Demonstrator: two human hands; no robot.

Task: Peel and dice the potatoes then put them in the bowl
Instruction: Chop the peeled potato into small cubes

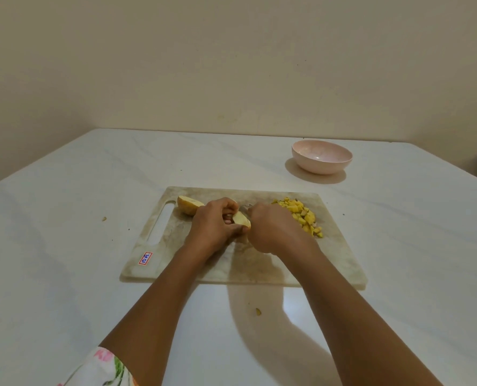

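our left hand (215, 224) gripping a potato piece (241, 219), our right hand (270, 227) curled round a knife (243, 209), diced potato (304, 215) on board (231, 268)

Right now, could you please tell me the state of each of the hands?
Left hand: grips a potato piece above the cutting board.
Right hand: curled round what looks like a knife, which is mostly hidden.

White table (64, 246) — what I see on it
A cutting board (335, 254) lies mid-table; a pink bowl (321, 157) stands beyond its far right corner, one scrap (258, 311) before its near edge, another (104, 218) left of it.
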